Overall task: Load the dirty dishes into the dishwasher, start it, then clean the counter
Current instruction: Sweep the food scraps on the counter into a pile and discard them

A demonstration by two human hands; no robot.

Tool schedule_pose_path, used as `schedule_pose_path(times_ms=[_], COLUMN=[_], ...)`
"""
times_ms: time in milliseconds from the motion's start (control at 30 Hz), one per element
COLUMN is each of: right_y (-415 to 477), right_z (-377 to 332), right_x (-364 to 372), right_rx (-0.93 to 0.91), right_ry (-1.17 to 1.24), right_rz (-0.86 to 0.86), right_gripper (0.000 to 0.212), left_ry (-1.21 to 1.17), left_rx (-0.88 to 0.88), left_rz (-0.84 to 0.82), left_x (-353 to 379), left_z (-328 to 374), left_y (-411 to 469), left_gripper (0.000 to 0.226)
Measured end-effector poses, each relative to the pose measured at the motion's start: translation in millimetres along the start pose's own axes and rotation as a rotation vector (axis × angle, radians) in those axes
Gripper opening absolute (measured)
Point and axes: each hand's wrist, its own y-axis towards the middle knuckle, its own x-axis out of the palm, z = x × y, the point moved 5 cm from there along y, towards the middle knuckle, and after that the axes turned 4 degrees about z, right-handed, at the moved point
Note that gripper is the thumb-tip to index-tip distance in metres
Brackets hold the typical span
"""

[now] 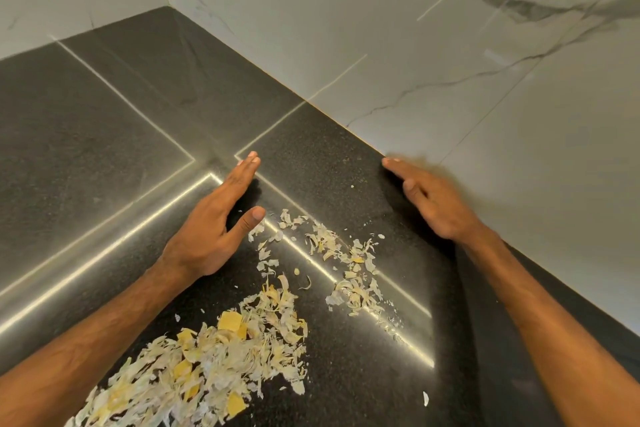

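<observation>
Pale vegetable peelings and yellow scraps lie heaped on the black speckled counter, with thinner scatter trailing toward the wall. My left hand rests edge-down on the counter just left of the scatter, fingers straight and together, thumb apart, holding nothing. My right hand sits flat-fingered at the foot of the wall, right of the scraps, also holding nothing. No dishes or dishwasher are in view.
White marble-look wall tiles rise behind and to the right, meeting in a corner at the top left. Bright reflected light strips cross the counter. A lone scrap lies near the bottom right.
</observation>
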Motion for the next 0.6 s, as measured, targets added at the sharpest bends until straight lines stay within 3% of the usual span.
schedule_pose_path(times_ms=[200,300,367,467,600], right_y=[-13,-27,-25,-4,-3], right_z=[-59,-105,-109,-75,-73], right_x=[50,80,76,50,70], right_rx=[-0.076,-0.149,-0.138,-0.028,-0.127], right_ry=[0.003,0.265,0.386,0.234,-0.079], right_rz=[-0.168,-0.302,-0.244,-0.071,-0.178], right_gripper=[0.095,0.090,0.082,0.087,0.093], left_ry=[-0.010,-0.001,0.006,0.016,0.043], left_rx=[0.010,0.019,0.016,0.013,0.008], left_rz=[0.003,0.010,0.004,-0.011,-0.046], left_x=[0,0,0,1,2], left_z=[0,1,1,2,-1], left_y=[0,0,1,1,0], left_gripper=[0.082,0.083,0.083,0.082,0.080])
